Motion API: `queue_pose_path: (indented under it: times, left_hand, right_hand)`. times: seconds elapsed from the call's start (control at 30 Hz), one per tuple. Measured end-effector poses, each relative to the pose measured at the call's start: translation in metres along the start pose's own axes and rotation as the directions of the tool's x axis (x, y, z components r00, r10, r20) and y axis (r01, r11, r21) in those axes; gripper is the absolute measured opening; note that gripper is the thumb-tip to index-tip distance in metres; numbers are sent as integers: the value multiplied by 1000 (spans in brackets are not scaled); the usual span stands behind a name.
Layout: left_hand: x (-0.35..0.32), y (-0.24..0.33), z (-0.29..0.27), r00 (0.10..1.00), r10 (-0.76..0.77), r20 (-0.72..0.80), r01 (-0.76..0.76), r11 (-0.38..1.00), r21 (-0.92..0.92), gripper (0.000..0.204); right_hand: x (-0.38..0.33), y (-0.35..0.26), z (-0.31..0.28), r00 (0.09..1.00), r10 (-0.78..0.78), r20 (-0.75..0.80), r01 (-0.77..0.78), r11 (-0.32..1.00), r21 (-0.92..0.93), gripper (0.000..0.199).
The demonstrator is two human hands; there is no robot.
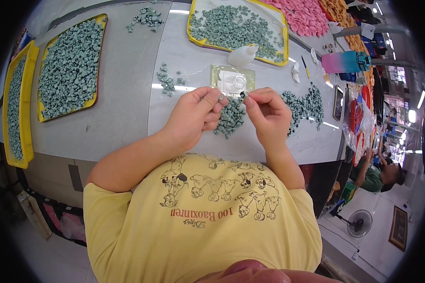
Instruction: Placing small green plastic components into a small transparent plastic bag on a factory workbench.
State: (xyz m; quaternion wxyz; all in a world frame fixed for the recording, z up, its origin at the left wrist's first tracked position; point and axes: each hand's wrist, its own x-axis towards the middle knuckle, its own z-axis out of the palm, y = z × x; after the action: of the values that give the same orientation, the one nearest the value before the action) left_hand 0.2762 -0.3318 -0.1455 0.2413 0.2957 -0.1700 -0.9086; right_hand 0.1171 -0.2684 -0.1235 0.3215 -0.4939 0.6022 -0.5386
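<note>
My left hand [193,115] is closed, its thumb and forefinger pinching a small grey-green piece [221,96]. Opposite it, my right hand [270,115] pinches a small piece with a dark, nearly black end [243,95]. The two pieces are a short gap apart. Below and between the hands lies a heap of small grey-green pieces [230,119]. Just beyond the fingertips is a flat greenish, see-through dish [251,75] with white material [231,81] in it. A white squeeze bottle [242,55] leans or lies behind the dish; which one I cannot tell.
Yellow-rimmed trays of the pieces stand far ahead [191,38], at left [102,61] and at far left [27,118]. Loose pieces lie right [307,106] and left [166,81]. A pink-teal drink bottle [342,62], a phone [338,103] and a yellow-handled tool [307,71] are at right.
</note>
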Motion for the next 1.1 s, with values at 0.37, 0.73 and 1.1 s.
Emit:
queue_pose_path:
  times: [0.37, 0.73, 1.1]
  left_hand:
    - [-2, 4, 3, 990, -139, 24, 135, 983, 127, 39]
    - [-5, 7, 3, 983, -185, 5, 183, 975, 128, 41]
    - [-7, 11, 0, 972, -235, -25, 237, 963, 131, 41]
  right_hand:
    - [6, 2, 5, 746, -608, 272, 658, 611, -439, 24]
    - [4, 6, 9, 642, -666, 380, 758, 476, -446, 24]
    - [9, 15, 13, 526, -731, 435, 845, 390, -367, 24]
